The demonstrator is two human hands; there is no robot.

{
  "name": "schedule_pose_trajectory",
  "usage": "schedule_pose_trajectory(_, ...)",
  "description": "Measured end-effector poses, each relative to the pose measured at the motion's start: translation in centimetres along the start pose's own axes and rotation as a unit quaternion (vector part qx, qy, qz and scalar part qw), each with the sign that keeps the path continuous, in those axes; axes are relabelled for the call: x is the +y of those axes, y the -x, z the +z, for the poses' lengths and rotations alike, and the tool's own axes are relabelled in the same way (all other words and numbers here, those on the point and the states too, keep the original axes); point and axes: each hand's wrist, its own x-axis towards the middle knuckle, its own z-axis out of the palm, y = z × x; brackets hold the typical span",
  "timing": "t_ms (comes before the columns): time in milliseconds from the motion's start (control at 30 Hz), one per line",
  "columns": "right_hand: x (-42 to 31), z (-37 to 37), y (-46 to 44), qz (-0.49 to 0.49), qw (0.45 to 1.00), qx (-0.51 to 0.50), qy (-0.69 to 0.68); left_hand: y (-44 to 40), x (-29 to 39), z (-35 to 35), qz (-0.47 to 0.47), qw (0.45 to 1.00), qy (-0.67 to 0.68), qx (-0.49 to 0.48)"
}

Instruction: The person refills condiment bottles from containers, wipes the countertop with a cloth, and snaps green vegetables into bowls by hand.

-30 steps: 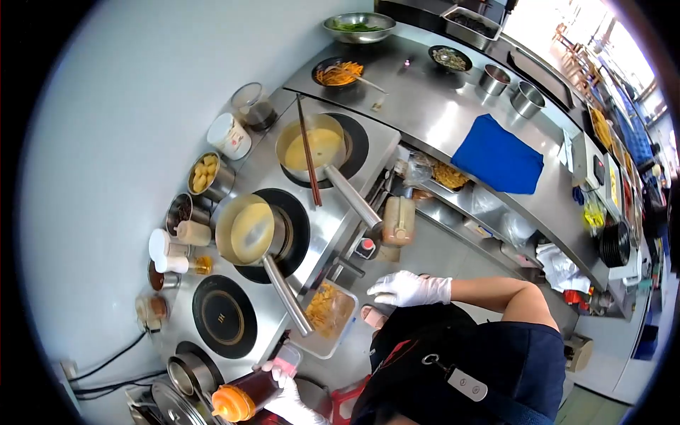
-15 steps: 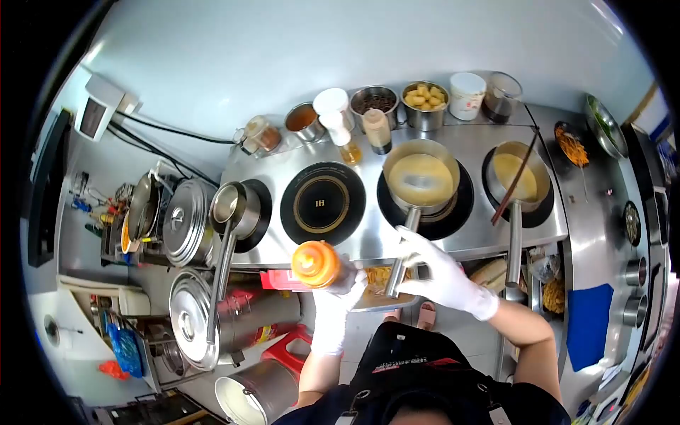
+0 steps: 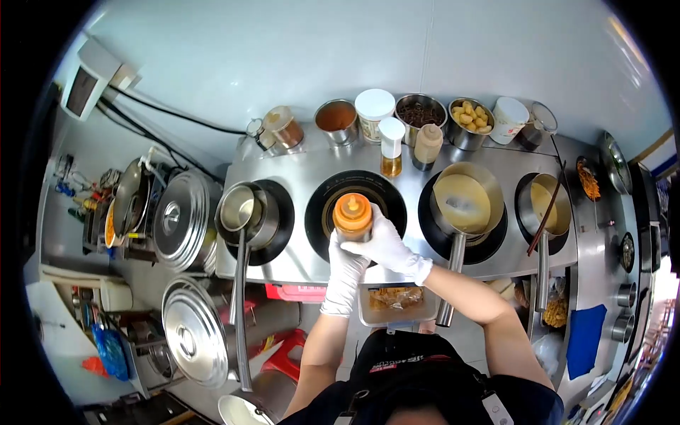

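Observation:
Both my gloved hands are at a squeeze bottle (image 3: 353, 212) with an orange cap, upright over the middle black burner (image 3: 318, 205). My left hand (image 3: 345, 273) wraps the bottle low down. From the right, my right hand (image 3: 391, 248) closes around its side, and the hands overlap at the base. Right of them, a saucepan with pale yellow liquid sits on a burner, its long handle (image 3: 455, 265) pointing toward me. A clear container of food (image 3: 432, 309) shows below the counter edge, under my right forearm.
A second saucepan's handle (image 3: 543, 269) juts over the edge, with chopsticks (image 3: 550, 205) across its pan. At left are a ladle (image 3: 241, 297) and a lidded pot (image 3: 176, 219). An oil bottle (image 3: 391, 147), a sauce bottle (image 3: 428, 146) and several tubs line the back.
My right hand has left the saucepan handle and come to the squeeze bottle. My left hand has carried the bottle up and right, over the middle burner. The view has shifted slightly.

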Motion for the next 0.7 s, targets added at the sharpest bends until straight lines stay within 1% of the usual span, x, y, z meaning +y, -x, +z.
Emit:
schedule_pose_trajectory(67,0.7,0.9,-2.1,-0.005,0.998,0.052,0.017,-2.3,1.4,0.1,-0.017,0.999,-0.029,-0.021)
schedule_pose_trajectory(133,1.4,1.3,-4.2,-0.019,0.996,0.087,0.025,-4.6,2.7,0.4,-0.044,0.998,-0.041,-0.016)
schedule_pose_trajectory(200,2.0,1.3,-6.2,-0.02,0.993,0.114,0.006,-6.7,3.7,0.7,-0.034,0.997,-0.066,-0.014)
schedule_pose_trajectory(267,2.8,1.1,-8.4,0.016,0.991,0.129,0.023,-8.9,4.6,0.4,0.032,0.985,-0.171,0.022)
schedule_pose_trajectory(300,3.1,1.0,-9.3,0.016,0.99,0.141,-0.017,-10.1,5.4,-0.5,0.034,0.976,-0.197,0.082)
schedule_pose_trajectory(333,3.3,0.9,-10.3,0.015,0.988,0.152,-0.007,-11.1,6.2,-0.9,0.038,0.964,-0.221,0.142)
schedule_pose_trajectory(367,4.0,0.9,-11.5,0.002,0.985,0.169,-0.016,-11.9,6.8,-1.4,0.061,0.958,-0.227,0.164)
schedule_pose_trajectory(467,5.5,1.1,-14.7,-0.044,0.971,0.233,-0.029,-12.7,7.5,-1.5,0.105,0.956,-0.23,0.146)
schedule_pose_trajectory(533,6.4,1.2,-16.3,-0.066,0.952,0.295,0.038,-13.1,7.8,-0.9,0.106,0.954,-0.242,0.143)
schedule_pose_trajectory(567,7.0,1.1,-17.1,-0.056,0.957,0.285,0.016,-13.4,8.0,-0.9,0.107,0.956,-0.236,0.136)
schedule_pose_trajectory(600,7.5,1.2,-17.8,-0.058,0.947,0.314,0.035,-13.7,8.2,-0.7,0.107,0.958,-0.231,0.129)
schedule_pose_trajectory(700,7.7,1.0,-19.4,-0.057,0.935,0.349,0.024,-14.4,8.7,-1.2,0.102,0.966,-0.217,0.1)
